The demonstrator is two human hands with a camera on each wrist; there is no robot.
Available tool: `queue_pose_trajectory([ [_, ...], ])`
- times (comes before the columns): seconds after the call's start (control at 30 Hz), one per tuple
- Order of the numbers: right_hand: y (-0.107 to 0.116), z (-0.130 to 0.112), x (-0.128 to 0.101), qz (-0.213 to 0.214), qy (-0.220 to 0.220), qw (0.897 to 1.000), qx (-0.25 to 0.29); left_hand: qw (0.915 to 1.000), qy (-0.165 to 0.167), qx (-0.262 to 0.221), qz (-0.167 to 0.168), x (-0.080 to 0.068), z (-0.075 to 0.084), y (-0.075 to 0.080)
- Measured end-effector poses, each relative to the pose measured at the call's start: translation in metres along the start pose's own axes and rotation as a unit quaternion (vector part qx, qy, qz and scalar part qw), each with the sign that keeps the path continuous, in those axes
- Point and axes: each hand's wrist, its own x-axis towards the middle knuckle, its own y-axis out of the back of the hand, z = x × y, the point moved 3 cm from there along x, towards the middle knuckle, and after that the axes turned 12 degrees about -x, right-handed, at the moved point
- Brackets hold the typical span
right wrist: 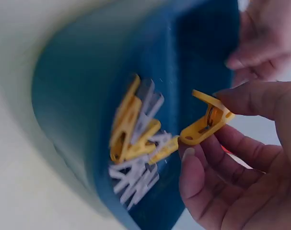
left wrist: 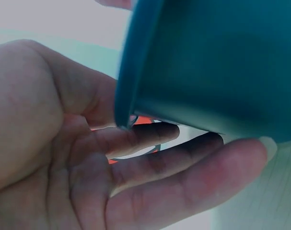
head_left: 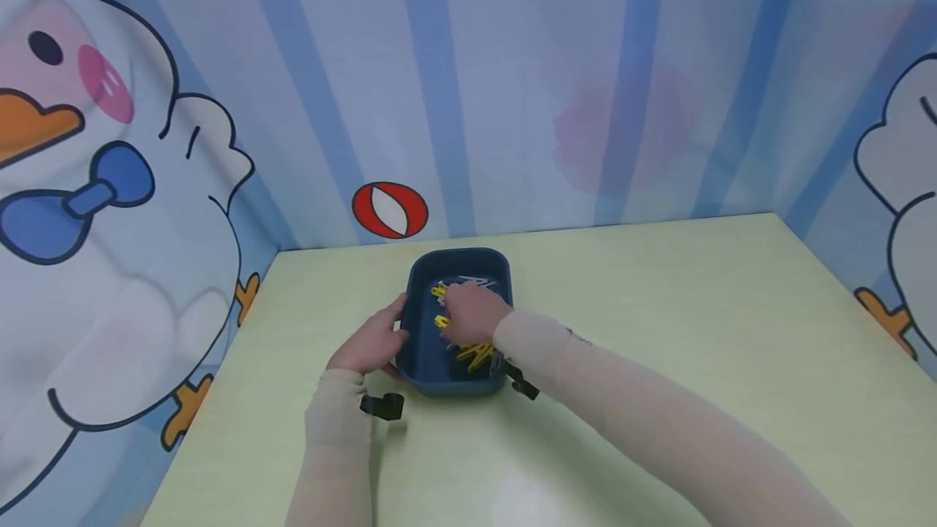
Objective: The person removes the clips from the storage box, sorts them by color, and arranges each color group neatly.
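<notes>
A dark blue plastic bin (head_left: 454, 388) stands on the table with yellow and pale clothespins in it. My left hand (head_left: 368, 341) holds the bin's left side, its thumb over the rim and its fingers (left wrist: 174, 201) stretched along the outer wall. Reaching into the bin, my right hand (head_left: 474, 313) pinches a yellow clothespin (right wrist: 203, 132) between thumb and fingers. Several yellow clothespins (right wrist: 127, 122) and pale clothespins (right wrist: 135, 179) lie in a loose pile below that hand. The head view mostly hides the pinched clothespin behind the right hand.
The pale yellow tabletop (head_left: 659, 307) reaches back to a blue striped backdrop (head_left: 512, 88) with printed cartoon ducks. A small black wrist mount (head_left: 382, 407) sticks out from the left sleeve, and another black mount (head_left: 521, 381) from the right.
</notes>
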Motion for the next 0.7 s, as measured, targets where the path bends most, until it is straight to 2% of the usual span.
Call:
queue_pose_trajectory([
  [0.2,0.03,0.023,-0.012,0.025,-0.039,0.997,0.068,1.0,0.005,0.003,0.003,0.002,-0.003,0.0],
  [0.4,0.05,0.06,-0.018,0.066,-0.102,0.989,0.084,0.9999,0.012,0.0,0.004,0.001,-0.002,0.0],
  [0.53,0.055,0.083,-0.021,0.088,-0.136,0.983,0.083,0.9999,0.014,0.002,0.006,0.0,-0.003,0.0],
  [0.7,0.05,0.107,-0.023,0.099,-0.166,0.978,0.081,0.9999,0.013,0.004,0.007,0.0,-0.003,-0.001],
])
